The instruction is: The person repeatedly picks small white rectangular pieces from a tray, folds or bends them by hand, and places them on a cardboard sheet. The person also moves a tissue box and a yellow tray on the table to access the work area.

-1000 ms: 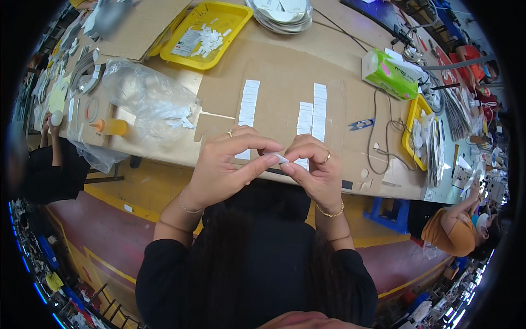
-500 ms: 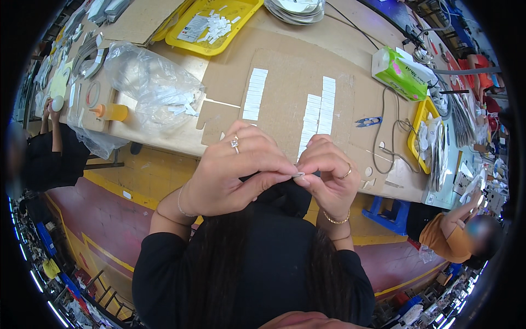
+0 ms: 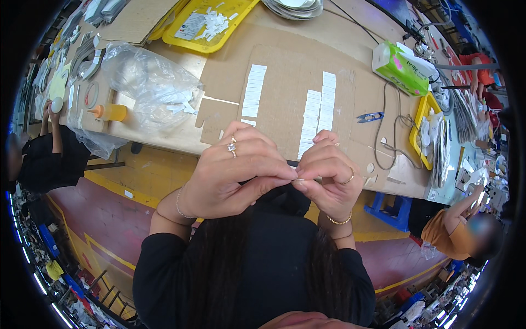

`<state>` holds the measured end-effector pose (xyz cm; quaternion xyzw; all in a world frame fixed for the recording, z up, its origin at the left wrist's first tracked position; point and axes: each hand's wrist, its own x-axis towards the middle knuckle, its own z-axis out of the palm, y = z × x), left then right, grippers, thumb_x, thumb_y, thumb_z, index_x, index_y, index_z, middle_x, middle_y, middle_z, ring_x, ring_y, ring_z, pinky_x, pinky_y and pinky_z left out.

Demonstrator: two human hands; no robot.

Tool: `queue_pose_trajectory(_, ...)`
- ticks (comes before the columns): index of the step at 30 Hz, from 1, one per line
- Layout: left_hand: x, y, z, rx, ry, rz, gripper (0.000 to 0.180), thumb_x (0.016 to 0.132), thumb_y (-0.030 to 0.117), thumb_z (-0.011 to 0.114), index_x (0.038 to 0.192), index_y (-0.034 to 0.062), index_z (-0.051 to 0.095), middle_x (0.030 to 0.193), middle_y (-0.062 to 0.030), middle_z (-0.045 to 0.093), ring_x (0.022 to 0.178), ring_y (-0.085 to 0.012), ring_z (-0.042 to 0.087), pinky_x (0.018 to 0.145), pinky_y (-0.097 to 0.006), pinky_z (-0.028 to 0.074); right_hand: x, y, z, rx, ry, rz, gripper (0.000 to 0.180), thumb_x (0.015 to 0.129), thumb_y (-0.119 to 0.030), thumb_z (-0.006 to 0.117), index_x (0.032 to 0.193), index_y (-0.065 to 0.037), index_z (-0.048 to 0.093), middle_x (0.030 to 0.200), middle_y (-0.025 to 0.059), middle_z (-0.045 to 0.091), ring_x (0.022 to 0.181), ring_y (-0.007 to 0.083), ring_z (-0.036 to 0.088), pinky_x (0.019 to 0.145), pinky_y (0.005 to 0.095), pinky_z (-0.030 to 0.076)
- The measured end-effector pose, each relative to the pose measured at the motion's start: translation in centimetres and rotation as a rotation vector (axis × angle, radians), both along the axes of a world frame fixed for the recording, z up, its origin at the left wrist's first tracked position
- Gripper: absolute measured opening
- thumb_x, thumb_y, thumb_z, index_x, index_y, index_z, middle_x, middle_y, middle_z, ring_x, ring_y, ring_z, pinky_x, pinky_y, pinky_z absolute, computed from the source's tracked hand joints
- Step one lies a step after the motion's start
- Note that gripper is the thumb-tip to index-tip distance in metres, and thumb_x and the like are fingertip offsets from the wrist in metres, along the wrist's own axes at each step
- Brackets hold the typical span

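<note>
Small pale piece [image 3: 298,179]: held up just off the near side of the cardboard sheet [image 3: 286,88]; only a thin sliver shows at the fingertips, so its full shape cannot be told.
Left hand [image 3: 235,172]: thumb and forefinger pressed narrow on the piece; the other fingers bend above them.
Right hand [image 3: 331,178]: thumb and forefinger pinch the piece from the other side, the two hands' tips meeting or nearly so; the remaining fingers curl loosely.
Pinch: one hand would do best to anchor the sliver while the other makes small thumb movements; light, even pressure should keep so small a thing from slipping or skewing.
Near table edge [image 3: 170,145]: runs along the near side of the sheet; the piece seems to hang at or past it, so a slip would probably send it to the lap or floor. Working over the sheet would be safer.
White columns: one column of strips [image 3: 254,90] toward the sheet's left, two adjoining columns [image 3: 309,118] toward its right; their near ends look close to the knuckles, so low hands could nudge them.
Middle of the sheet: bare cardboard between the columns, offering room to come down.
Left of the sheet: clear plastic bag [image 3: 131,66], then yellow bottle [image 3: 112,112].
Right of the sheet: blue snips [image 3: 370,117] near its edge.
</note>
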<state>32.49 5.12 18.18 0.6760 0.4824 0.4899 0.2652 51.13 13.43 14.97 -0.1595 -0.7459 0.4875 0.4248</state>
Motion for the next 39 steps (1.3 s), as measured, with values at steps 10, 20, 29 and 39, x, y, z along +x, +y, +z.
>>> queue_pose_trajectory(10, 0.3, 0.1, -0.8, -0.264, -0.368, 0.021, 0.020, 0.081, 0.003, 0.073, 0.100, 0.0040, 0.068, 0.086, -0.0038, 0.066, 0.082, -0.0138, 0.061, 0.080, -0.028, 0.045, 0.6, 0.5, -1.3, -0.253, 0.117, 0.066, 0.021, 0.073, -0.018, 0.084, 0.085, -0.009, 0.070, 0.081, 0.0007, 0.070, 0.074, 0.0133, 0.062, 0.090, 0.0364, 0.035)
queue_pose_trajectory(20, 0.0, 0.0, -1.3, -0.262, -0.195, 0.049, 0.029, 0.083, 0.005, 0.073, 0.109, 0.0037, 0.060, 0.097, -0.0056, 0.061, 0.092, -0.0131, 0.059, 0.083, -0.028, 0.047, -0.1, 0.3, -2.1, -0.359, 0.047, 0.085, 0.008, 0.082, -0.003, 0.072, 0.083, -0.002, 0.063, 0.079, 0.0073, 0.066, 0.075, 0.0178, 0.056, 0.072, 0.0316, 0.043)
queue_pose_trajectory(29, -0.6, 0.5, -2.4, -0.292, -0.135, 0.022, 0.023, 0.087, 0.023, 0.071, 0.104, 0.0069, 0.065, 0.094, -0.0031, 0.063, 0.093, -0.0191, 0.059, 0.093, -0.034, 0.040, -0.3, 0.1, -2.8, -0.340, -0.024, 0.048, 0.010, 0.086, -0.005, 0.069, 0.084, -0.003, 0.059, 0.080, 0.0043, 0.058, 0.079, 0.0157, 0.049, 0.075, 0.0284, 0.040)
queue_pose_trajectory(39, -0.5, 0.6, -3.4, -0.235, -0.051, 0.027, 0.014, 0.089, 0.023, 0.069, 0.088, 0.0098, 0.068, 0.091, -0.0032, 0.061, 0.095, -0.0227, 0.056, 0.095, -0.036, 0.037, -0.2, -0.5, -4.0, -0.238, -0.171, -0.038, 0.014, 0.094, -0.012, 0.060, 0.085, -0.004, 0.054, 0.078, 0.0056, 0.053, 0.078, 0.0189, 0.049, 0.074, 0.0304, 0.040)
